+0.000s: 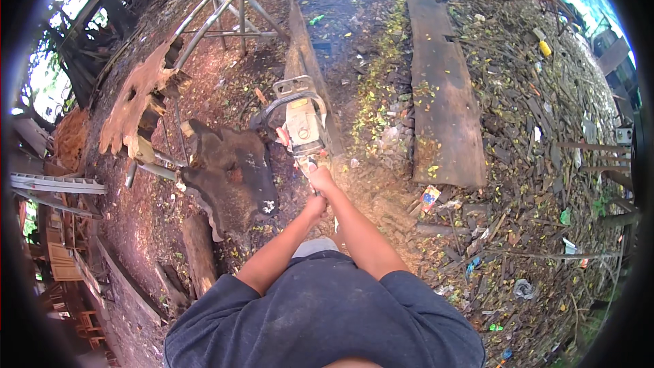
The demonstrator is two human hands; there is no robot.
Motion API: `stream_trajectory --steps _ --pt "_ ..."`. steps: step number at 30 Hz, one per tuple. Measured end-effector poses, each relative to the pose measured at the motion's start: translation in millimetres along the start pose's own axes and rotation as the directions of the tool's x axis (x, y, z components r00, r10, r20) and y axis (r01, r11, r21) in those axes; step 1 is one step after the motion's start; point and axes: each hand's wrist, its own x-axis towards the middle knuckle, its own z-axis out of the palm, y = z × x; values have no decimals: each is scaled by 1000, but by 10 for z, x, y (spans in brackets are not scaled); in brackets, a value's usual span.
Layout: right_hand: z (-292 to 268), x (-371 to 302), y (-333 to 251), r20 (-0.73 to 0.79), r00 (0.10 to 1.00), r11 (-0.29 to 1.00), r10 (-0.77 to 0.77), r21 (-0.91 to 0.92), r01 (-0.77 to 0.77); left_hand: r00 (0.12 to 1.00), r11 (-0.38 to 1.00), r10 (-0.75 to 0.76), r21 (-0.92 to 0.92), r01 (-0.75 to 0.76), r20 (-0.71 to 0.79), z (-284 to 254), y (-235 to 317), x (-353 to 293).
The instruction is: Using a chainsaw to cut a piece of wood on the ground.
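Observation:
Straight ahead of me a chainsaw (304, 123) with a pale body and dark handles rests on a long, narrow timber (298, 60). The saw's rear handle points away from me, and its front end faces me. My right hand (323, 179) is closed right at that front end, beside the guide bar. Just nearer to me and slightly to the left, my left hand (314, 207) is also closed. Something thin and dark shows between the two hands, too small to name. Both forearms reach forward close together.
A weathered plank (446, 95) lies to the right among wood scraps and litter. To the left are a dark, irregular wood slab (225, 180), a jagged brown slab (139, 99) and a pole trestle (235, 24). A short log (199, 252) lies near my left arm.

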Motion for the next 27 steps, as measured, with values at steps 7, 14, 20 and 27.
stream_trajectory --steps 7,14,20,27 --pt "71 36 221 -79 996 998 -43 -50 39 1000 1000 -1 28 1 0 41 -50 -100" --pt "103 -30 239 1 1000 999 -20 47 20 1000 998 -17 53 15 23 -33 -96 -130" --pt "22 -210 126 50 998 993 31 114 -37 1000 1000 15 27 -15 2 0 -81 -242" --pt "52 -232 272 -17 1000 997 14 76 -13 998 1000 2 26 -3 55 -38 -217 -240"
